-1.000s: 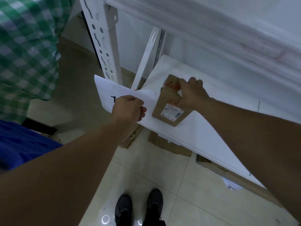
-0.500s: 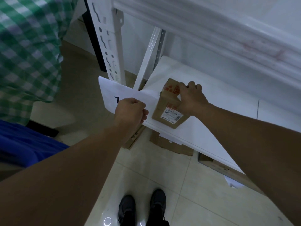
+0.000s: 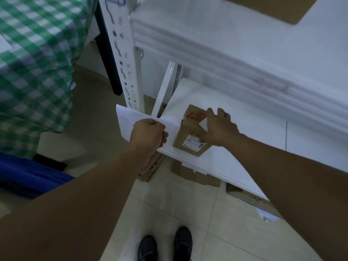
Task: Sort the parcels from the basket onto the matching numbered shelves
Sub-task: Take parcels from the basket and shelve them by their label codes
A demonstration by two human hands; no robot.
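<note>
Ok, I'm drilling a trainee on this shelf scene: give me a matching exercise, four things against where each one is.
1 cardboard parcel
2 paper sheet
3 black shoes
4 checked cloth

A on the floor tiles
B far left, hanging
C held by the right hand on the white shelf
D pinched in the left hand

Pairs: 1-C, 2-D, 3-A, 4-B

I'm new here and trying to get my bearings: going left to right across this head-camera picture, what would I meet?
Green checked cloth → white shelf post → left hand, gripping a paper sheet → cardboard parcel → right hand, holding that parcel.
</note>
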